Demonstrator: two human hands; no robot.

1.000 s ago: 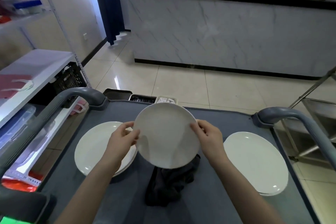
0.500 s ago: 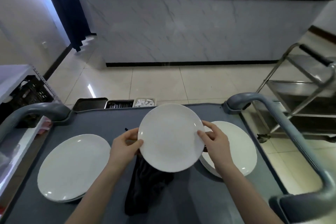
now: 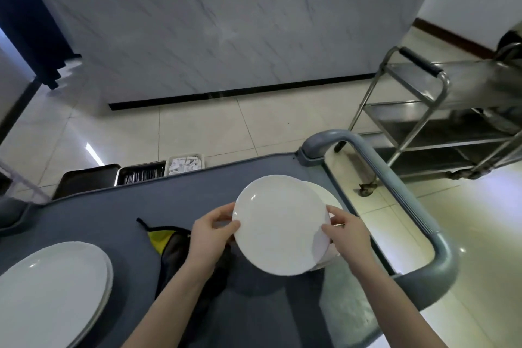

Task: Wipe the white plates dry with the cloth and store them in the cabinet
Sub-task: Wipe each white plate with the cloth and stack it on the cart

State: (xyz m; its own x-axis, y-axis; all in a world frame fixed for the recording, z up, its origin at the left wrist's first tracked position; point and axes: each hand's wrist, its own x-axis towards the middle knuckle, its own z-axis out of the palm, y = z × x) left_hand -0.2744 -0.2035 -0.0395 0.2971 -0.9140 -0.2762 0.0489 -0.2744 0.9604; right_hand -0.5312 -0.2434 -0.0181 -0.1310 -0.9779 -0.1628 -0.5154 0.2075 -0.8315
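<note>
Holding one white plate (image 3: 279, 224) between them, both hands are closed on its rim at opposite sides. The left hand (image 3: 210, 237) pinches the left edge with its thumb on the upper face. The right hand (image 3: 348, 234) pinches the right edge the same way, and the fingers behind the plate are hidden. The plate is round, so it has no long axis to line up. Its face is tilted a little toward the wearer, and it is lifted clear of the grey tabletop (image 3: 141, 206), casting a shadow below. What matters for the next move is what lies on either side. Directly behind and under the plate's right half sits the right stack (image 3: 327, 196) of white plates, partly covered by it and closest to the right hand. The dark cloth (image 3: 175, 246), showing a yellow lining, lies flat on the tabletop under the left forearm, in neither hand. The left stack (image 3: 50, 288) sits well apart at the near left corner. With the cloth down and the plate hanging over the right stack, lowering it onto that pile looks like the likeliest next step. No cabinet is in view, so I cannot tell which way storage lies.
</note>
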